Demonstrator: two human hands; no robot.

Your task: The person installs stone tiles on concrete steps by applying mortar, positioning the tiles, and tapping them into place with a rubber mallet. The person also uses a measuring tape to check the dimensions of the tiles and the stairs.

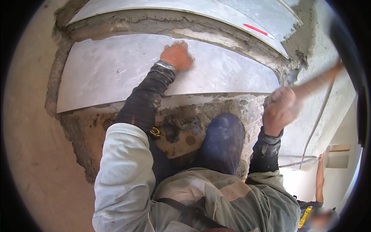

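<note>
A grey stair tile (116,69) lies on a rough mortar step in front of me. My left hand (177,56) rests on the tile near its far edge, palm down, fingers a little bent and holding nothing. At the right, my right hand (280,110) is wrapped round the wooden handle of a mallet (319,80), raised above the tile's right end. Motion smears this hand and the handle. The mallet's dark head is blurred at the picture's rim, so its exact shape is hidden.
On the tiled step above lies a red pencil (258,31). A yellow-and-black tape measure (154,132) sits by my left leg, near a crumpled dark rag (181,125). Rough mortar (58,73) borders the left wall. Another person's raised arm (320,178) shows lower right.
</note>
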